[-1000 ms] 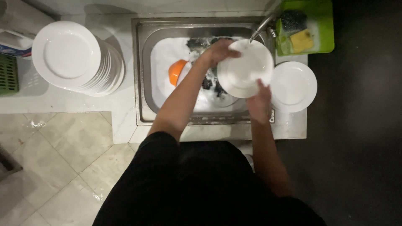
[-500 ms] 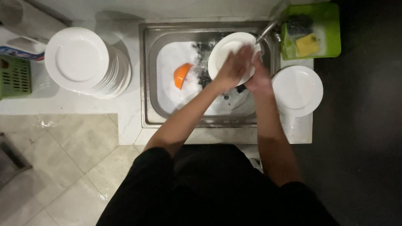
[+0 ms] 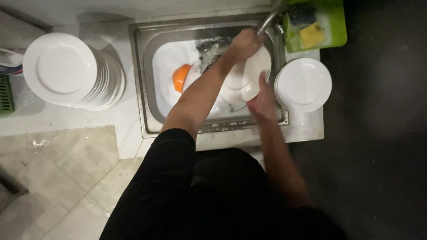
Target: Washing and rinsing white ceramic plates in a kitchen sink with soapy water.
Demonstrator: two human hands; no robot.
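- White plate [image 3: 254, 73] tilted on edge over the sink [image 3: 143, 80], under the tap [image 3: 268, 20].
- Left hand [image 3: 243, 43] grips its top rim.
- Right hand [image 3: 262, 101] clasps its lower edge.

Sink [image 3: 147, 80] interior crowded: foam covers most of the basin, an orange bowl [image 3: 181, 78] sits left of centre, dark dishes lie at the back under the tap [image 3: 268, 20]. The left hand [image 3: 243, 43] and right hand [image 3: 263, 103] with a white plate [image 3: 254, 73] fill the right half, tight against the right wall. Open water only along the left wall and the front left corner.

Counter left of the sink: tall plate stack [image 3: 66, 71] takes the back; bare strip along the front edge.

Counter right of the sink: short plate stack [image 3: 304, 84] fills it nearly edge to edge. Green tray [image 3: 336, 26] with sponges [image 3: 311, 34] blocks the back right corner.
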